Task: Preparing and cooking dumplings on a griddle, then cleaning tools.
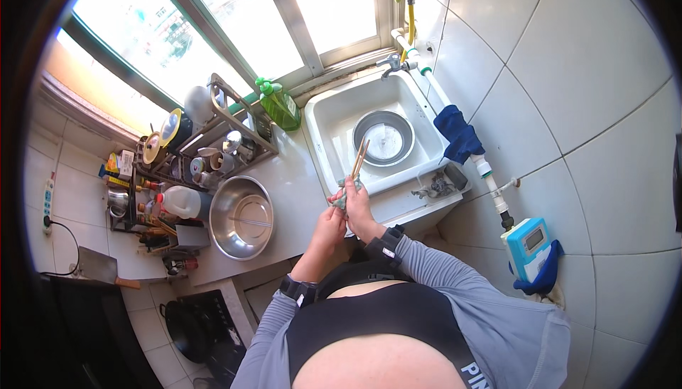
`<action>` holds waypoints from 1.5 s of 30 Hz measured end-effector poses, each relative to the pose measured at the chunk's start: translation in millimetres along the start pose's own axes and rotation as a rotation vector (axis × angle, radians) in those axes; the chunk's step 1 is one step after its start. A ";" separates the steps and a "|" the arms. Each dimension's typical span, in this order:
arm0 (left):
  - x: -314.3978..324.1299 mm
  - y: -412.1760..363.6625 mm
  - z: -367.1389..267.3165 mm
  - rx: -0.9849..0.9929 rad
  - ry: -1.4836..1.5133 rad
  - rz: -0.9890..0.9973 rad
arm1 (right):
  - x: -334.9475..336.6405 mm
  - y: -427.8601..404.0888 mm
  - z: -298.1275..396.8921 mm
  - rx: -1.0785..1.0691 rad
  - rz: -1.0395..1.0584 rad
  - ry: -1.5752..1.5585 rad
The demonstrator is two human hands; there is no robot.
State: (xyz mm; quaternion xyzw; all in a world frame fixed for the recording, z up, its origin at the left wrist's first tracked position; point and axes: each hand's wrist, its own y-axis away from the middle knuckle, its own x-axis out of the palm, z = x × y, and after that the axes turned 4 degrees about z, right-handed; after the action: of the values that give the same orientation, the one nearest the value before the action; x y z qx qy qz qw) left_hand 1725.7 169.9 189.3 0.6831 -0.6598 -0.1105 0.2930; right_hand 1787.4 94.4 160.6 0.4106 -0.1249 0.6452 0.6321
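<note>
My right hand [360, 210] is closed around a few brown chopsticks [361, 159], whose ends point up and away over the sink's near rim. A grey-green cloth [341, 202] is bunched around them, between my two hands. Just below and to the left, my left hand [330, 226] pinches the lower part of this bundle; its exact grip is partly hidden. Beyond the chopstick ends, a round grey metal basin [359, 144] rests in the white sink [333, 138]. Above the sink's far right corner is a metal tap [393, 63].
Left on the counter stands a large stainless steel bowl [218, 229] with thin sticks inside. Behind it are a dish rack [240, 117] and a green soap bottle [281, 105]. A small tray [453, 197] with scouring pads sits at the sink's right front. A wok [186, 330] is lower left.
</note>
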 end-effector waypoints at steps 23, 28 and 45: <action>-56.9 45.3 33.3 0.325 -0.389 -0.422 | -22.1 38.9 -2.2 -0.056 0.593 1.006; -82.0 71.7 29.1 0.359 0.015 -0.283 | 5.8 67.8 -26.6 0.021 1.015 1.308; -472.2 218.8 -75.5 0.945 -0.114 -1.356 | -70.9 75.4 -90.4 0.158 0.370 1.394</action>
State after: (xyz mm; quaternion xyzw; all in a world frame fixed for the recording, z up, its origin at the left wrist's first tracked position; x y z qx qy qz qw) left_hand 1533.7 654.6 258.2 0.9773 -0.0954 -0.0085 -0.1890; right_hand 1674.9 92.6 81.7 -0.0795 0.2865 0.8605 0.4137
